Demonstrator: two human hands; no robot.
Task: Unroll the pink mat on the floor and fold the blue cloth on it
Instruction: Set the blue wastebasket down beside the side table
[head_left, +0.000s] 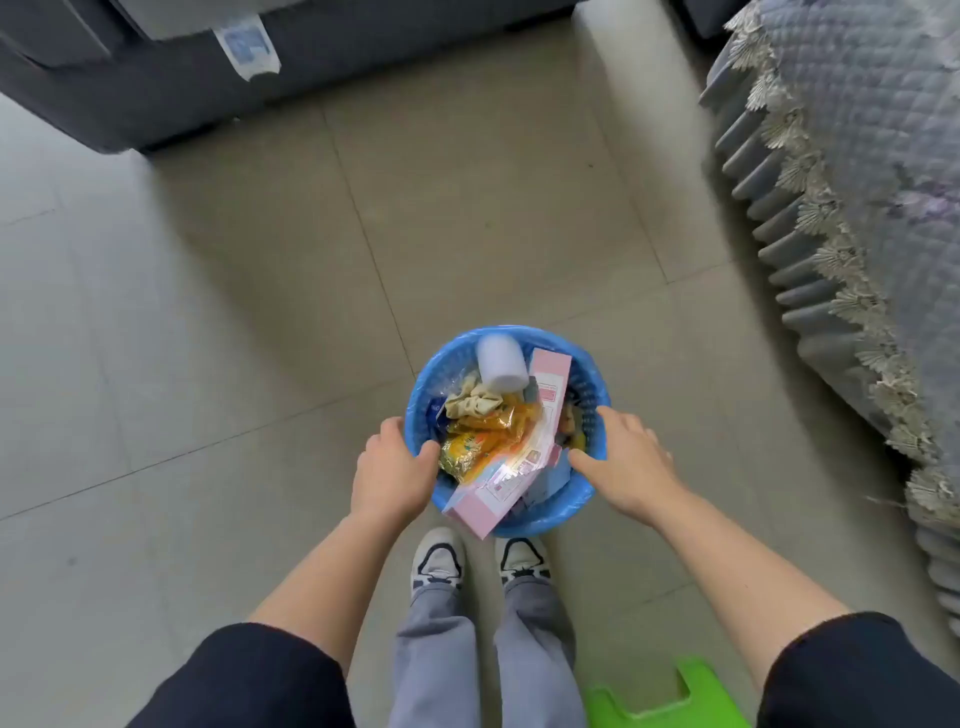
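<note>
Neither a pink mat nor a blue cloth appears in the head view. A blue waste bin (563, 514) lined with a blue bag stands just in front of my feet. My left hand (389, 478) grips its left rim, thumb inside. On the right rim, my right hand (628, 462) holds on with the thumb inside and the fingers over the outside. The bin holds a white roll (501, 364), pink cartons (550, 384), yellow wrappers (483, 436) and crumpled paper.
A dark grey sofa base (156, 93) runs along the top left. A quilted grey cover with a lace edge (857, 156) hangs down on the right. A green plastic stool (665, 696) stands behind my right leg. Grey floor tiles (260, 312) stretch ahead.
</note>
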